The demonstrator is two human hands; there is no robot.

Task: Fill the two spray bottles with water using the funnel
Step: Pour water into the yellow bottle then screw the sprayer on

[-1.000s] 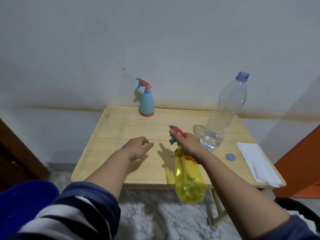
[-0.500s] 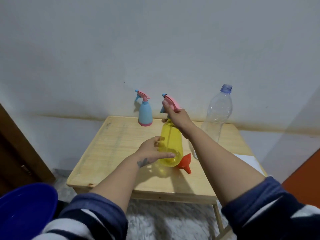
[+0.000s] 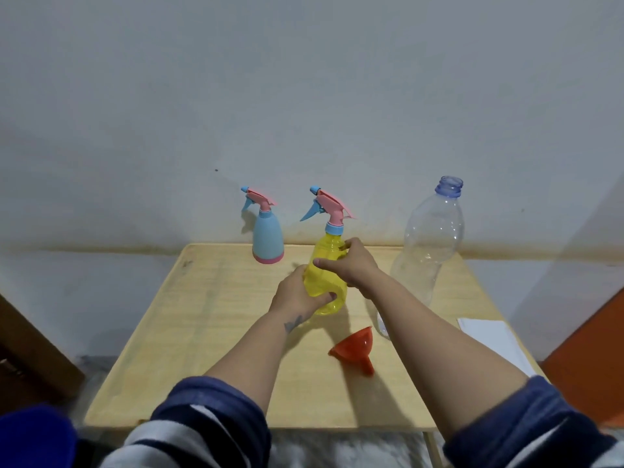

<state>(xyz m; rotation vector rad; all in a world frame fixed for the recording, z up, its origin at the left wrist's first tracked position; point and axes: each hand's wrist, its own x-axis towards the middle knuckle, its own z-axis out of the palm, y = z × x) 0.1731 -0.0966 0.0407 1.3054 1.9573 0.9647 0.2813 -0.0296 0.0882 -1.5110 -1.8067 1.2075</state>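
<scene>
A yellow see-through spray bottle [image 3: 327, 261] with a pink and blue trigger head stands upright on the wooden table [image 3: 209, 332]. My left hand [image 3: 297, 295] grips its lower body from the left. My right hand [image 3: 351, 265] holds its upper body, fingers wrapped around the shoulder. A light blue spray bottle [image 3: 267, 238] with a pink base stands behind at the table's far edge. An orange funnel [image 3: 354, 346] lies on its side in front of the yellow bottle. A tall clear plastic bottle [image 3: 429, 244], uncapped, stands to the right, its base hidden by my right forearm.
White paper [image 3: 489, 336] lies at the table's right edge. A wall rises just behind the table. A blue object [image 3: 33, 434] sits at the lower left, a brown panel [image 3: 30, 349] at the left, an orange surface [image 3: 594, 359] at the right.
The yellow bottle came up from below the table's front edge and now stands on the table. My right hand slid from its trigger head down to its shoulder; my left hand took its lower body.
</scene>
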